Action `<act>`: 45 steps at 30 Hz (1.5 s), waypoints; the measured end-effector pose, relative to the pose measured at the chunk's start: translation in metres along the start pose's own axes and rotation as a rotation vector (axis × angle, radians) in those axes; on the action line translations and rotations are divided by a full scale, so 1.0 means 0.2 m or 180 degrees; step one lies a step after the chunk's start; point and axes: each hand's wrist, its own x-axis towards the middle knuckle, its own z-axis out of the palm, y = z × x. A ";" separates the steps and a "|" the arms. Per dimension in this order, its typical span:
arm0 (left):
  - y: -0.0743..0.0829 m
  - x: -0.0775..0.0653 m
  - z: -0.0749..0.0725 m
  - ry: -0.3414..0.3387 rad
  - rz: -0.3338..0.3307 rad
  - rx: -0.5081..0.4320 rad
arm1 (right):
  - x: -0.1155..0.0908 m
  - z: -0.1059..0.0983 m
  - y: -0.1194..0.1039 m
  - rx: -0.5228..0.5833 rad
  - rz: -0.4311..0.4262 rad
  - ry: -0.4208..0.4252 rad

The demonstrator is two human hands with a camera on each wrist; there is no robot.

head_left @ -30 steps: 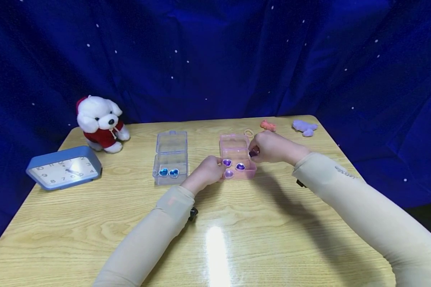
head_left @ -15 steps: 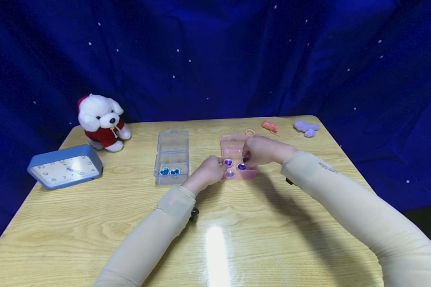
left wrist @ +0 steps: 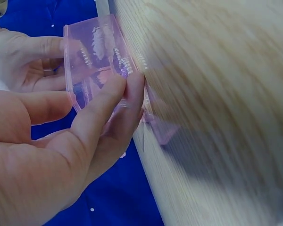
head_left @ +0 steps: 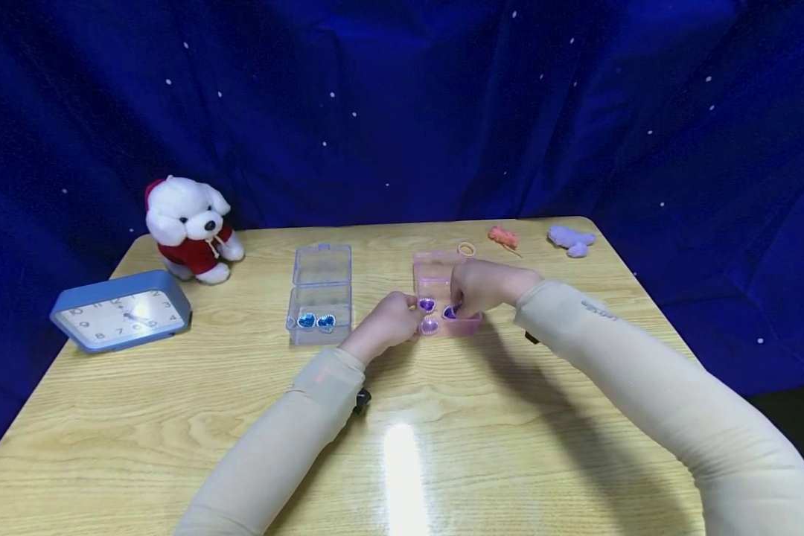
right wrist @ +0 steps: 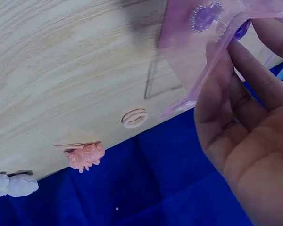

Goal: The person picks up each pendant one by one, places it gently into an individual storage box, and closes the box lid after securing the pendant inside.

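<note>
My left hand (head_left: 390, 318) grips the left side of an open, see-through pink box (head_left: 467, 326), fingers along its outer wall in the left wrist view. Reaching down into the same box from the right is my right hand (head_left: 485, 286). Its fingers pinch a purple rhinestone gem (right wrist: 242, 30), mostly hidden by the fingers. Inside the box lie a purple heart gem (head_left: 426, 305), a paler lilac one (head_left: 429, 326) and a darker purple one (head_left: 449, 313), each edged with small clear stones. The hinged lid (head_left: 434, 263) leans back.
Left of my hands stands another open clear box (head_left: 293, 335) holding two blue heart gems (head_left: 316, 321). A blue clock (head_left: 120, 311) and a white plush dog (head_left: 190, 229) occupy the table's left. Along the back right lie a beige ring (head_left: 466, 249), a coral figure (head_left: 504, 237) and a lavender toy (head_left: 572, 240).
My right hand has moved left and down from the pink box's right rim into the box, carrying the purple gem. My left hand keeps its grip on the box.
</note>
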 end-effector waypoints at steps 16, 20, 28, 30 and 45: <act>-0.01 0.00 -0.01 -0.0023 0.0055 -0.0116 | 0.01 -0.07 0.07 -0.0217 -0.0348 0.0314; -0.01 0.00 -0.01 -0.0033 0.0059 -0.0117 | -0.05 -0.15 0.15 -0.0171 -0.0497 0.0895; -0.01 0.00 -0.01 -0.0033 0.0055 -0.0141 | -0.11 -0.19 0.31 0.0571 0.0847 0.1300; -0.01 0.00 -0.02 -0.0035 0.0055 -0.0150 | -0.10 -0.15 0.35 0.0992 0.1079 0.1263; -0.01 0.00 0.01 -0.0008 0.0080 -0.0039 | 0.17 0.09 0.43 0.2972 0.1653 0.1198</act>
